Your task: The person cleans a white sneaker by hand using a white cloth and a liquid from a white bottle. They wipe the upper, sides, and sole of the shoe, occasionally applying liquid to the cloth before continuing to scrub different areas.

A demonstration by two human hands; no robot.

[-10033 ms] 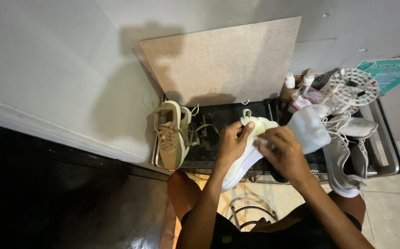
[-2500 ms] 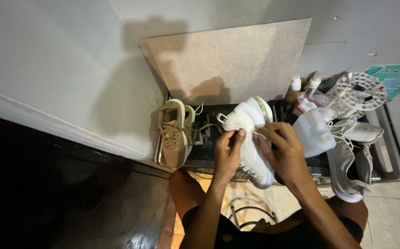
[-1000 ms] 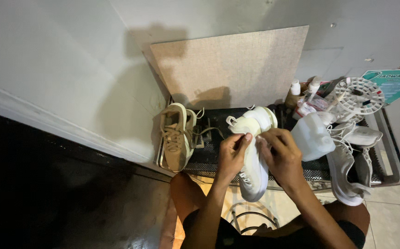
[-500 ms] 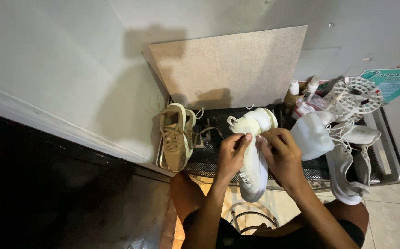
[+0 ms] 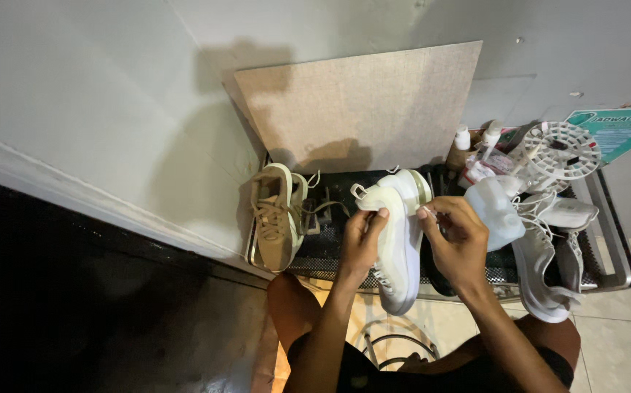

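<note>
Fingers [image 5: 376, 216] pinch white sneaker [image 5: 397, 240]; laces hidden, rt hand [image 5: 457, 236].

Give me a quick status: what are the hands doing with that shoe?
Left hand grips the white shoe at its heel side. Right hand pinches near the shoe's upper edge. Tan shoe sits apart on the rack; nothing blocking.
</note>
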